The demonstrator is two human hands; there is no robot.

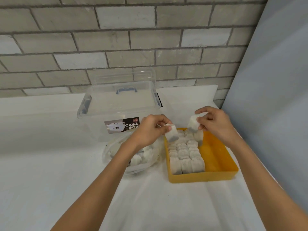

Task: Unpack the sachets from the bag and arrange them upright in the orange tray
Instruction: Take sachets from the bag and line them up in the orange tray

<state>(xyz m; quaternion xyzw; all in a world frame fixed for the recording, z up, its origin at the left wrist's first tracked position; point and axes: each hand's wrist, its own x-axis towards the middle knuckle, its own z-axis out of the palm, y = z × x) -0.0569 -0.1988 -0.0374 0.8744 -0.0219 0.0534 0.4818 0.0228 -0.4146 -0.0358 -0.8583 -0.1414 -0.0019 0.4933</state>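
the left hand (150, 129) was pinched shut on one sachet (171, 132), held by its top edge just above the tray's (218, 175) far left corner. the right hand (215, 122) gripped a second sachet (193, 122) between thumb and fingertips, up over the far end of the tray. another sachet seemed to hang just below it, though i couldn't tell whether the hand held that one too.

in the tray, the rows (185, 152) stood upright and packed tight along the left side, about three across, while the right side was bare orange. the clear bag (133, 157) lay just left of the tray with more sachets inside, so the job looked roughly half done. a clear box (116, 112) stood behind the bag.

the risks, as i judged them: the packed rows had nothing bracing their right flank, so pushing a new sachet in hard could tip the outer row into the bare side. both hands coming down together at the far end might crowd each other. the pinch grips looked light, and a dropped sachet would land flat.
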